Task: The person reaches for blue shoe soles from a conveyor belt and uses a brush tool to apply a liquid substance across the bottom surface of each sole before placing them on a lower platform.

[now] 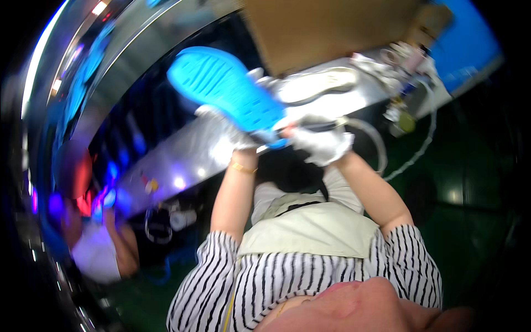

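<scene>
- A blue shoe sole [227, 91] was held up in front of the person, tread side toward the camera, tilted with its broad end up and to the left.
- The left hand [224, 130], in a white glove, was wrapped around the sole's lower left edge, fingers closed on it.
- The right hand [321, 143], also gloved, was closed at the sole's narrow lower end; its fingertips appeared to pinch that tip, though blur made the contact hard to confirm.
- A white shoe [318, 86] lay on the pale workbench [188, 157] just behind the hands (partly hidden by the sole).
- A white cable [412, 157] curved off the bench's right end.
- A brown cardboard sheet [326, 27] stood beyond the bench.
</scene>
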Tool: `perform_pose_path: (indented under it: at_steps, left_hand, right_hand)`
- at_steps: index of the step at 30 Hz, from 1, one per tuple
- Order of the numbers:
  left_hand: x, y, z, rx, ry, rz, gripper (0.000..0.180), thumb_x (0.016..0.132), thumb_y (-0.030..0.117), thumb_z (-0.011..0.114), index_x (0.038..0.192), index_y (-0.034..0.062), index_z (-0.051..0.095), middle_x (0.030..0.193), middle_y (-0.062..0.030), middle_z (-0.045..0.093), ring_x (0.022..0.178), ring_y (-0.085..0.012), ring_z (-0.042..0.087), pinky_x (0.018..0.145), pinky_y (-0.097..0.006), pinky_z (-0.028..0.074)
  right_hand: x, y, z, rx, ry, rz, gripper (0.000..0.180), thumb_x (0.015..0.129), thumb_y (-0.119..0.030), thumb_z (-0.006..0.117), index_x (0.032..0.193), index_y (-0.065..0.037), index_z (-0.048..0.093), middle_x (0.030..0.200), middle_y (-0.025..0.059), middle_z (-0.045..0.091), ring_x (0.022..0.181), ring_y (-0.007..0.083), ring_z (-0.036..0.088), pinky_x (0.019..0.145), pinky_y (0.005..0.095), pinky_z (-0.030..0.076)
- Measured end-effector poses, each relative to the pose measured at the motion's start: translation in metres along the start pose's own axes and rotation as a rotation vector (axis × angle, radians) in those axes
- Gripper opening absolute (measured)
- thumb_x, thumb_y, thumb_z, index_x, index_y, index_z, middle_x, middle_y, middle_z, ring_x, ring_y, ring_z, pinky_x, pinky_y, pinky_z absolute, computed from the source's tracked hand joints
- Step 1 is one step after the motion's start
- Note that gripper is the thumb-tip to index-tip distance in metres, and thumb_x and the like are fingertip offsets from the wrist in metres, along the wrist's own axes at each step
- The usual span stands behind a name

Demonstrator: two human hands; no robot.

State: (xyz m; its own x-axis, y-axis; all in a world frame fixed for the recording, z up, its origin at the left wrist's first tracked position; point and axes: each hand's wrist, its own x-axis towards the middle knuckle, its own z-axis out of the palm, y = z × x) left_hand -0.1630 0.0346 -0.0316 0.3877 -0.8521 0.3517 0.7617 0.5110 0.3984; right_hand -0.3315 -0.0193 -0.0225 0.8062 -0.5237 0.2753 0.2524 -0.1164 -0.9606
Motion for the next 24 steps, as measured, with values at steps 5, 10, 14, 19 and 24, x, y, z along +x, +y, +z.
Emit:
perform_pose_path:
  at_steps: [5,10,14,19,24]
  left_hand:
    - [0.002,0.016,-0.002,-0.051,-0.050,0.065,0.122,0.052,0.090,0.036,0.129,-0.0043,0.036,0.119,-0.0209,0.053,0.105,-0.0331,0.056,0.097,-0.046,0.042]
    - [0.007,0.016,-0.008,-0.039,-0.188,0.046,0.121,0.049,0.089,0.040,0.131,-0.0006,0.036,0.119,-0.0213,0.053,0.106,-0.0354,0.056,0.089,-0.047,0.049]
    - [0.010,0.015,-0.006,-0.003,-0.254,-0.014,0.116,0.052,0.087,0.044,0.134,0.0045,0.034,0.122,-0.0234,0.050,0.107,-0.0366,0.056,0.091,-0.049,0.047]
    - [0.020,0.027,-0.003,0.501,-0.314,-0.092,0.109,0.056,0.084,0.044,0.127,0.0017,0.044,0.116,-0.0176,0.056,0.103,-0.0282,0.059,0.082,-0.038,0.054]
    - [0.017,0.031,-0.003,0.810,-0.094,-0.215,0.113,0.053,0.086,0.043,0.132,0.0044,0.039,0.118,-0.0184,0.055,0.101,-0.0288,0.059,0.081,-0.041,0.053]
  right_hand:
    - [0.002,-0.001,0.014,-0.052,0.188,-0.107,0.004,0.080,-0.005,0.064,0.078,-0.005,0.061,0.077,0.0025,0.063,0.067,0.0075,0.055,0.063,0.0231,0.045]
    - [-0.005,0.005,-0.001,0.099,0.038,0.159,0.008,0.079,-0.007,0.067,0.083,-0.005,0.060,0.076,0.0031,0.063,0.070,0.0094,0.058,0.064,0.0238,0.047]
    - [-0.002,0.016,-0.012,0.227,0.202,0.020,0.013,0.079,-0.002,0.066,0.088,-0.003,0.056,0.085,0.0064,0.063,0.071,0.0132,0.061,0.066,0.0260,0.051]
    - [0.006,-0.007,-0.013,-0.123,-0.047,0.258,0.012,0.074,-0.001,0.065,0.082,-0.002,0.056,0.089,0.0092,0.062,0.074,0.0129,0.060,0.068,0.0268,0.050]
    - [0.014,-0.004,-0.032,0.224,-0.256,0.417,0.011,0.073,0.001,0.062,0.080,-0.003,0.055,0.090,0.0097,0.061,0.073,0.0145,0.058,0.066,0.0266,0.049]
